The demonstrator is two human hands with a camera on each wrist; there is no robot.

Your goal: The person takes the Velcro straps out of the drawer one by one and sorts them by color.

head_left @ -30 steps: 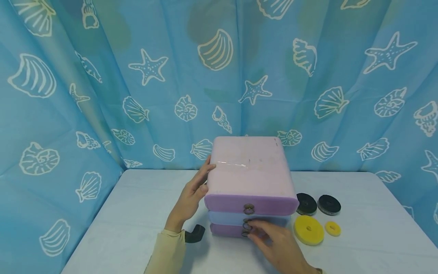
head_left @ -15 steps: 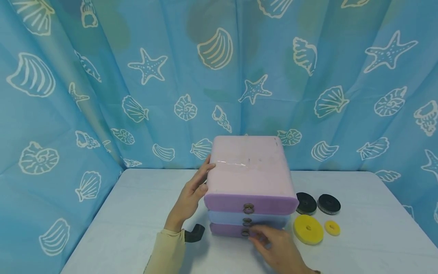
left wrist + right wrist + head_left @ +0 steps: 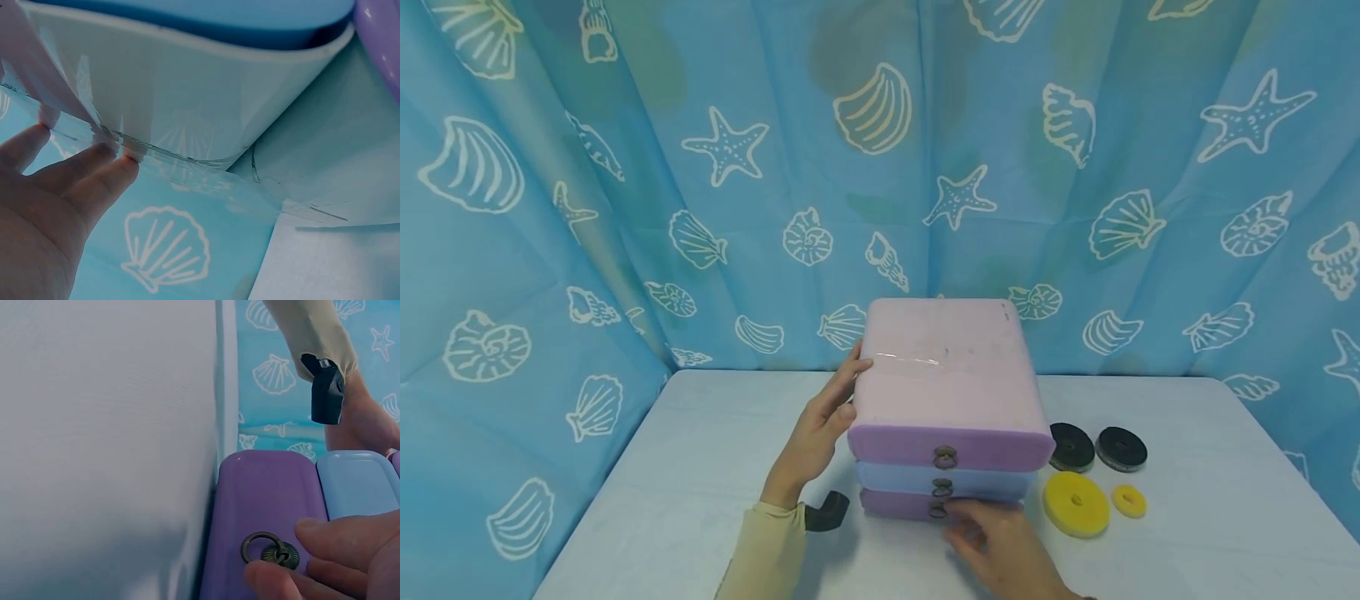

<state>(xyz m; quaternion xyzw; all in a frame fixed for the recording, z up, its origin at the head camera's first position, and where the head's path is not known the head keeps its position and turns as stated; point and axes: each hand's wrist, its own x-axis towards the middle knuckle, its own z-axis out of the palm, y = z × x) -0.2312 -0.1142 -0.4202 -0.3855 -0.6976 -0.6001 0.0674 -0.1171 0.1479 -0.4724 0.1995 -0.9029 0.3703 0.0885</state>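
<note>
A small chest of drawers (image 3: 951,367) with a pink top stands on the table, its purple, blue and purple drawer fronts all closed. My left hand (image 3: 816,429) rests against its left side; in the left wrist view straight fingers (image 3: 103,181) touch the clear-taped side wall. At the bottom purple drawer (image 3: 272,494), my right hand (image 3: 1000,537) has thumb and index finger spread apart around the bronze ring pull (image 3: 262,536), with one fingertip right at the ring's edge. The ring shows uncovered between them. The middle drawer's ring pull (image 3: 942,487) hangs free.
Right of the chest lie two black discs (image 3: 1122,448), a large yellow disc (image 3: 1077,504) and a small yellow ring (image 3: 1130,501). A black wrist camera (image 3: 827,512) sticks out by the left sleeve. A blue shell-print curtain (image 3: 737,250) hangs behind the white table (image 3: 715,467).
My right hand has left the middle drawer's ring pull and moved down to the bottom drawer's. My left hand has stayed against the chest's side.
</note>
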